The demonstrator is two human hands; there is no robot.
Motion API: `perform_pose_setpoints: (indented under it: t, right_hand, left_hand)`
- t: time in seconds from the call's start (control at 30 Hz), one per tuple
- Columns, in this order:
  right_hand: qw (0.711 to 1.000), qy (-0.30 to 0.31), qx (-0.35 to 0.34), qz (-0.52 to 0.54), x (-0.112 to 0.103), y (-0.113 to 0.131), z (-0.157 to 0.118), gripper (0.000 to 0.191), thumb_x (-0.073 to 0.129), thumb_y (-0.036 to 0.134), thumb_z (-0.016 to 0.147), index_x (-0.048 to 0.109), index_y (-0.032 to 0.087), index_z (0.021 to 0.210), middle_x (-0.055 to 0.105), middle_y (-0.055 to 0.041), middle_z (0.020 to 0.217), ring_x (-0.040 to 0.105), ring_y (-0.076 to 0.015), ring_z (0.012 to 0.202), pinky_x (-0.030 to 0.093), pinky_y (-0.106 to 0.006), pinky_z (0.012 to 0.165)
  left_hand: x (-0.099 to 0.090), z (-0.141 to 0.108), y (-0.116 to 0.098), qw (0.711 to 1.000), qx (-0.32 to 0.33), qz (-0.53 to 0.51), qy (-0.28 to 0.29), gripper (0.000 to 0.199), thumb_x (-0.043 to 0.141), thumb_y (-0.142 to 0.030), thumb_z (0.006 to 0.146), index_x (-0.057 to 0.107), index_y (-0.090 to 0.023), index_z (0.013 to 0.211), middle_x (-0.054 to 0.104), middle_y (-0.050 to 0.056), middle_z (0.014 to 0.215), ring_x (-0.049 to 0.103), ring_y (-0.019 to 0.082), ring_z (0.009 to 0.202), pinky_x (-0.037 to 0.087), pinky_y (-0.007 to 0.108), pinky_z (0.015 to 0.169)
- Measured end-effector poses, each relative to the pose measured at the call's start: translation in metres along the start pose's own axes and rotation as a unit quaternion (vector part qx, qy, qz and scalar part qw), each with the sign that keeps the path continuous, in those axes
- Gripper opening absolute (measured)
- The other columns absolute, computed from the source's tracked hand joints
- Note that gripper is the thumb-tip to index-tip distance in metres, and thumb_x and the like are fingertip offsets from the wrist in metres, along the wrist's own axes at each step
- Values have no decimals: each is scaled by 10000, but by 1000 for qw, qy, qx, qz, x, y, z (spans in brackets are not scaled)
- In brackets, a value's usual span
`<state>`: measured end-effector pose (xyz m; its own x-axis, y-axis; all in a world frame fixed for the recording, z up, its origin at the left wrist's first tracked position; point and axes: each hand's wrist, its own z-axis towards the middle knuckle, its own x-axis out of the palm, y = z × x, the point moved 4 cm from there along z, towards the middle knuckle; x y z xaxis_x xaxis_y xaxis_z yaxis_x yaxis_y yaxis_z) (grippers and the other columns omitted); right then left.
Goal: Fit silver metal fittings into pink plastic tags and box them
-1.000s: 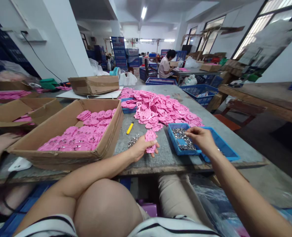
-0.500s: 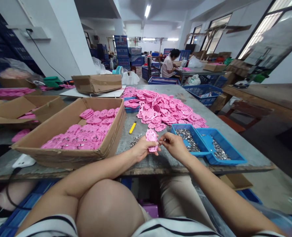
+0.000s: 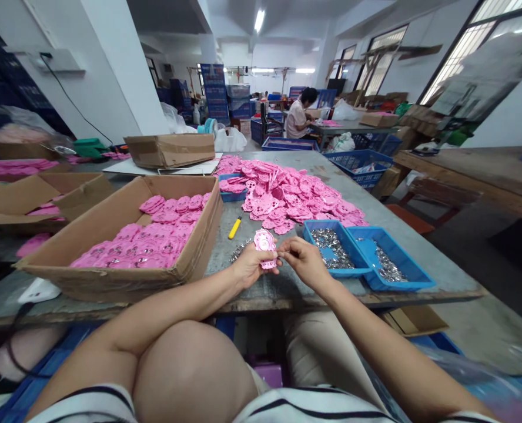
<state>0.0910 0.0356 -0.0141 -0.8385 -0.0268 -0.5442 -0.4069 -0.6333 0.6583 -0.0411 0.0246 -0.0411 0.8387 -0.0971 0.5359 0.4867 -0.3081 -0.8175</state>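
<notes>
My left hand [image 3: 251, 265] grips a pink plastic piece [image 3: 265, 242] upright above the table's front part, thumb across its face. Close at the piece's right edge, my right hand [image 3: 304, 258] has its fingertips pinched together; whatever they hold is too small to make out. Behind my hands lies a heap of similar pink pieces [image 3: 296, 194]. Small metal parts fill part of two blue trays, a nearer-left one [image 3: 353, 272] and a right one [image 3: 420, 284]. A few more metal parts [image 3: 240, 250] lie beside my left hand.
A large cardboard box [image 3: 199, 247] holding rows of pink pieces stands at the left. A yellow-handled tool [image 3: 235, 228] lies right of it. Another cardboard box [image 3: 168, 151] sits behind. A person [image 3: 298, 117] is seated at a far table.
The whole view has shifted slightly. My right fingertips are now closer to the pink piece's edge, and my left hand still holds the piece.
</notes>
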Motion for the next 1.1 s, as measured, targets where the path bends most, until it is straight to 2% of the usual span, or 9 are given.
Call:
perform_pose_setpoints:
  t: [0.17,0.3,0.43,0.53,0.63,0.7,0.83,0.97,1.1]
  right_hand:
    - [998,-44,-36,7,2,3,-5,117,606,147,825,674,218,762,683,-37,821,658,-171,777,536,-297,698]
    - [993,-78,-84,-30,4,6,-11,151,545,164,881,685,221,888,694,-53,893,670,-171,831,551,-303,724]
    - [980,-67,-156,-107,5,12,-17,285,448,113,908,658,220,1067,705,-81,978,667,-177,885,550,-308,747]
    - [964,-37,-182,-191,6,16,-19,360,420,96,902,639,211,1164,716,-101,1003,654,-197,837,535,-320,720]
    - [956,9,-157,-247,7,17,-19,415,420,92,886,608,198,1241,727,-104,951,626,-202,737,512,-324,665]
    - [960,26,-128,-249,8,16,-18,430,424,106,882,584,184,1273,725,-103,886,624,-209,731,510,-327,667]
    - [975,11,-92,-200,8,15,-18,408,406,147,899,571,187,1271,722,-106,924,650,-217,798,526,-342,726]
    - [991,-23,-58,-118,6,15,-17,324,446,175,871,630,197,1136,727,-98,969,657,-207,811,523,-340,741]
    - [993,-78,82,35,0,6,-11,171,537,267,810,653,190,909,711,-54,837,560,-136,585,471,-284,579]
  left_hand:
    - [1,0,-3,1000,9,-3,-7,494,755,-74,545,539,-136,985,632,-5,642,612,144,508,492,233,403]
    - [3,0,-5,1000,20,-2,-12,498,752,-86,535,537,-142,981,619,-20,629,608,141,504,481,225,396]
    - [3,-1,-6,1000,18,0,-25,488,741,-86,520,544,-147,962,613,-30,628,598,134,494,474,223,395]
    - [1,0,-4,999,11,3,-42,496,737,-88,506,551,-157,961,620,-29,636,603,138,498,465,221,394]
    - [0,1,-2,999,17,9,-32,408,728,-104,502,562,-153,871,620,-23,643,600,133,507,460,219,399]
    - [-1,2,-1,999,19,17,-23,355,719,-107,501,560,-145,816,624,-13,649,590,126,504,455,220,401]
    - [0,2,-2,999,18,24,-25,394,712,-109,490,558,-141,850,658,12,682,579,122,498,443,216,392]
    - [1,2,-5,999,26,25,-37,465,734,-102,469,542,-149,890,633,-15,648,577,121,491,447,210,385]
    - [3,0,-10,996,69,41,-35,507,763,-121,481,533,-142,933,611,-29,642,575,119,497,460,218,387]
